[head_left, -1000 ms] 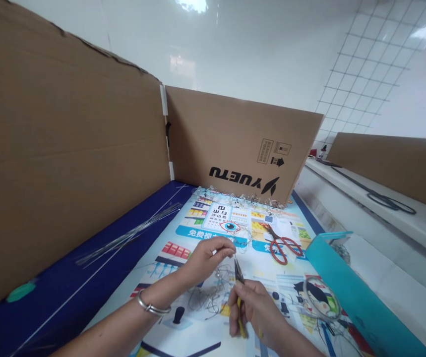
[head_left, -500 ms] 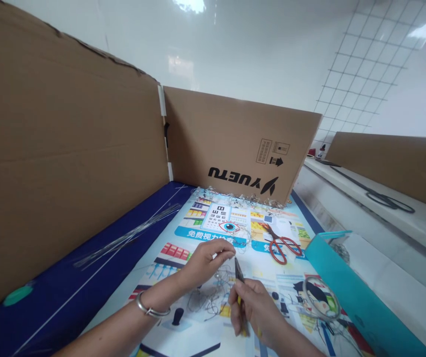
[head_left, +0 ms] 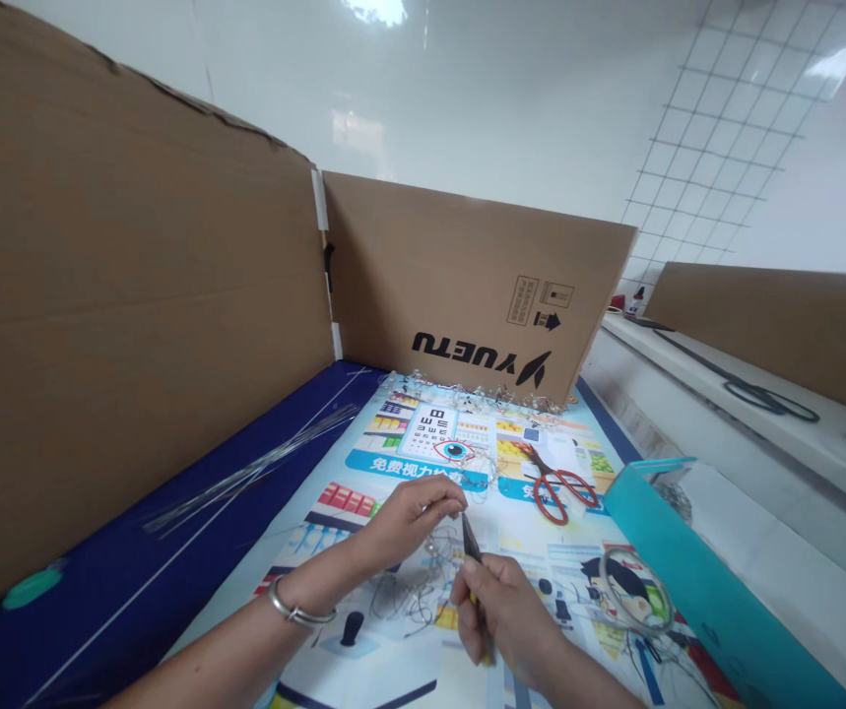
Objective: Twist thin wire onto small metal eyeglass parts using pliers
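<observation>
Since the earlier frame the pliers (head_left: 471,542) had turned a little in the right hand (head_left: 500,601), so that less of their yellow handles showed; the left hand (head_left: 417,520) had hardly moved. The right hand was wrapped around the handles, the pliers' nose pointing up and away from the person. The left hand had thumb and forefinger pressed together at the nose's tip, pinching what seemed to be a tiny wire piece (head_left: 465,509), too small to read; whether the pliers gripped it too could not be told. A metal bangle (head_left: 310,619) sat around the left wrist.

Below the left hand, a loose wire tangle (head_left: 423,591) lay on the printed sheet (head_left: 363,675) covering the counter (head_left: 193,581). Beyond and to the right rested the red-handled scissors (head_left: 552,474), blades pointing away; nearer lay a wire coil (head_left: 644,628), just beside the teal box (head_left: 718,581). Straight wires (head_left: 267,461) stretched along the left side.

As for progress, the wire piece looked partway through being worked. The many small wire bits (head_left: 482,396) heaped along the foot of the cardboard panel (head_left: 408,266) were perhaps finished, while the tangle and straight wires appeared untouched.
</observation>
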The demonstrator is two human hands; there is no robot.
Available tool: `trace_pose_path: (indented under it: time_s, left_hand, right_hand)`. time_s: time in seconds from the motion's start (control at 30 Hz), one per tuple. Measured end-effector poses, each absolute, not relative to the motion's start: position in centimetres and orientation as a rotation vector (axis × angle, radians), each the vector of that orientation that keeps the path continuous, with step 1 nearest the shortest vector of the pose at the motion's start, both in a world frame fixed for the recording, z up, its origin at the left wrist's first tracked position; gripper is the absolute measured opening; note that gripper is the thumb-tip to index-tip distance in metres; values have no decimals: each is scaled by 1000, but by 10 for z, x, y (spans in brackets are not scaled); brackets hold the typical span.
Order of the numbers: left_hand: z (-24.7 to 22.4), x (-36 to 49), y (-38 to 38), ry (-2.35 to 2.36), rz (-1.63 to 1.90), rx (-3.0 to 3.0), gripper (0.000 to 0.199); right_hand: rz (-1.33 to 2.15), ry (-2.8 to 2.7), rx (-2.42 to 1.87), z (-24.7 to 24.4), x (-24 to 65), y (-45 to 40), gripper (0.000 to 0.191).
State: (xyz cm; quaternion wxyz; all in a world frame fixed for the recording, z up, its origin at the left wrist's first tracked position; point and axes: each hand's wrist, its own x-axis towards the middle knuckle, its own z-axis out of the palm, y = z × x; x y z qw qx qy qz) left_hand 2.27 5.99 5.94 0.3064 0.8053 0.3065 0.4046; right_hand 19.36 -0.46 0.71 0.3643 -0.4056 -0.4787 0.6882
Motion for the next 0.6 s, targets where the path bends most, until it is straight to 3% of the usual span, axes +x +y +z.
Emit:
trace_pose_path:
  time_s: [0.6]
  left_hand:
    - [65, 23, 54, 908, 962, 2234, 22]
  right_hand:
    - [1712, -1394, -1152, 19, 195, -6, 42]
